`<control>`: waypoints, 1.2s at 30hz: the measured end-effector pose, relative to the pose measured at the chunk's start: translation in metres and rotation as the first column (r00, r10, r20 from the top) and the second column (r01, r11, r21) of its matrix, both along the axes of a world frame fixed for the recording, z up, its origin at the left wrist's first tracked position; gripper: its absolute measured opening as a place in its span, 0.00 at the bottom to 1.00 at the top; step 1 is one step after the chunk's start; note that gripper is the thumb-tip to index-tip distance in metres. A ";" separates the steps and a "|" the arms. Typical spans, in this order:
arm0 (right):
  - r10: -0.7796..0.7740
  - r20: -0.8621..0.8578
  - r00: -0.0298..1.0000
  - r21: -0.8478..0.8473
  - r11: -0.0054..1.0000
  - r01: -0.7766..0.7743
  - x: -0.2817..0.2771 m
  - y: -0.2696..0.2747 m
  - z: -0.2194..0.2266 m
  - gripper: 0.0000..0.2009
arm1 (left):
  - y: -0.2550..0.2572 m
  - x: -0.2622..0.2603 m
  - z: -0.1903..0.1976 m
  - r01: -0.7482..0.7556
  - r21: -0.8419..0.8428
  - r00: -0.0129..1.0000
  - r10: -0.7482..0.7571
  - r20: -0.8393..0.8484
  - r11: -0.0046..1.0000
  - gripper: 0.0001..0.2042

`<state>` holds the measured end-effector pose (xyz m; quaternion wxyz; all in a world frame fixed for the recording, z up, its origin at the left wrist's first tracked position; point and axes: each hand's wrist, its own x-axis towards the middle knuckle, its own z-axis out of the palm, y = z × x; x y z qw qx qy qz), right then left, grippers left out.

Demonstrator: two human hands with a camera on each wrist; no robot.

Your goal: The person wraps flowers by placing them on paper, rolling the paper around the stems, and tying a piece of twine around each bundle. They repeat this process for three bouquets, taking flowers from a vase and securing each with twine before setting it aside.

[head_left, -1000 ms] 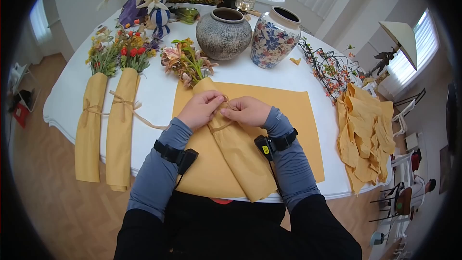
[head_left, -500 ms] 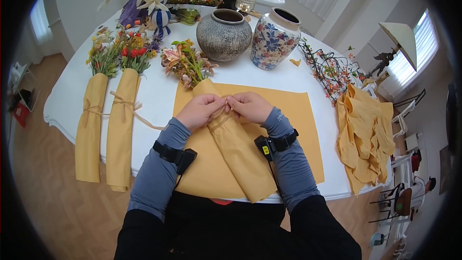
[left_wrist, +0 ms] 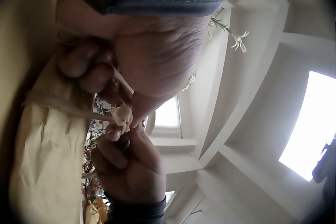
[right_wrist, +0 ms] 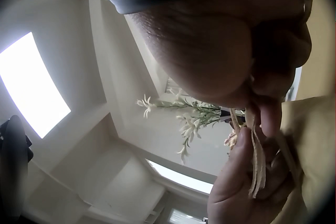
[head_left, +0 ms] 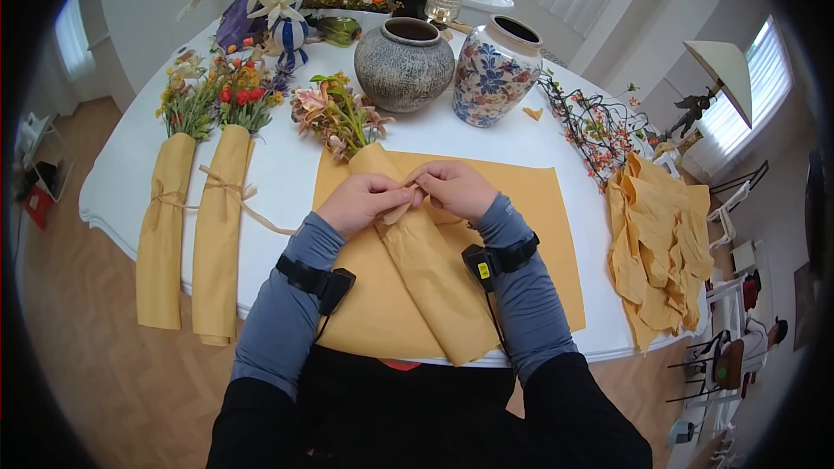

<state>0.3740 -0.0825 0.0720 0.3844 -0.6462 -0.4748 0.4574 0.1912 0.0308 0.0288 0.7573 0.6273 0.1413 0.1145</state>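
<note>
A bouquet of pinkish flowers (head_left: 314, 108) lies rolled in yellow-tan wrapping paper (head_left: 439, 287), slanting across a flat paper sheet (head_left: 530, 234). Over the upper part of the roll, my left hand (head_left: 358, 202) pinches a thin tan ribbon (right_wrist: 257, 169) between thumb and fingers. My right hand (head_left: 460, 189) pinches the same ribbon, its fingertips meeting the left ones. In the left wrist view a bunched bit of ribbon (left_wrist: 122, 116) shows between the fingertips, and a strand runs across the paper. Loose ends dangle below the fingers in the right wrist view.
Two wrapped, ribbon-tied bouquets (head_left: 165, 243) lie at left. Behind stand a grey round vase (head_left: 404, 65), a floral vase (head_left: 495, 74) and a striped vase (head_left: 290, 33) of white lilies. Berry branches (head_left: 599, 126) and crumpled paper (head_left: 660, 243) are at right.
The ribbon loop seen between my hands a second ago is gone from view. My fingertips have come together, and a ribbon end now hangs below them. The bouquet stays in place.
</note>
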 end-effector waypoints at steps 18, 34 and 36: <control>0.054 -0.096 0.994 -0.027 0.998 -0.057 0.004 -0.006 0.004 0.12 | 0.009 0.009 -0.023 -0.171 0.154 0.985 0.173 -0.002 0.973 0.10; -0.203 -0.217 0.955 0.075 0.972 0.223 0.021 -0.003 -0.002 0.15 | 0.005 0.005 -0.013 -0.149 0.103 0.988 0.146 0.041 0.983 0.08; -0.206 -0.163 0.965 0.096 0.970 0.223 0.021 -0.004 -0.003 0.15 | 0.006 0.004 -0.014 -0.137 0.109 0.990 0.134 0.042 0.985 0.09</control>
